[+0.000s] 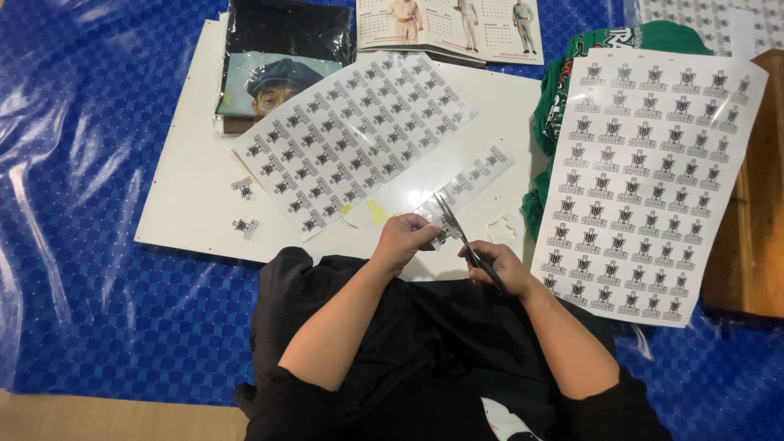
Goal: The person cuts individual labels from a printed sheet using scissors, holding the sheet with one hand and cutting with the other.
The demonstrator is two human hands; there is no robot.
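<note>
My right hand [500, 266] grips a pair of scissors [454, 227] whose blades point up and to the left. My left hand [402, 239] pinches the near end of a long strip of small black-and-white printed emblems [469, 181], right at the blades. The strip runs diagonally up to the right over a white board [196, 196]. A larger, partly cut sheet of the same emblems [351, 135] lies on the board above my left hand. A full sheet of emblems [645, 175] lies to the right of my right hand.
Two cut-out emblems [243, 206] lie on the board's left part, and yellow paper scraps [376, 212] sit near my hands. A black garment with a picture [282, 61], a calendar [449, 28], a green cloth [555, 114] and a wooden piece [755, 196] ring the board on a blue plastic sheet [82, 204].
</note>
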